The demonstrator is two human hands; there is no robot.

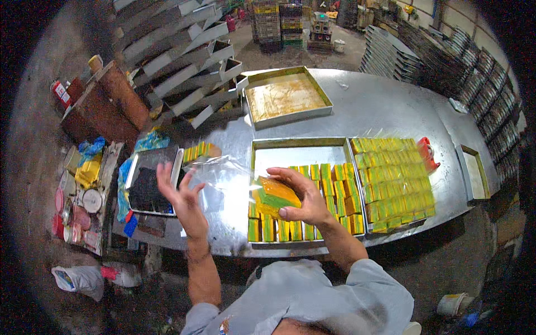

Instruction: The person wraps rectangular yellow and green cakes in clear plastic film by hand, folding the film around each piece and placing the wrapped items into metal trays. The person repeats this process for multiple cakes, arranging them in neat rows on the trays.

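My right hand [307, 194] grips a layered cake block [277, 197] with orange, green and yellow bands, above the front half of a metal tray [301, 153]. Rows of striped cake pieces [293, 230] stand in that tray, partly hidden by the hand. My left hand [186, 205] is raised with its fingers apart, beside a dark shallow tray [150, 188]. Thin clear plastic film [226, 163] stretches between the hands; whether it touches either one is unclear. Behind my left fingers sits another group of striped slices [197, 151].
Packed striped cakes under clear film [393, 180] fill the right side, beside a red tape dispenser [428, 155]. A stained metal tray [289, 96] lies at the back of the steel table [364, 100]. Stacked metal trays [188, 63] rise at the left; a cluttered side table [90, 201] stands there too.
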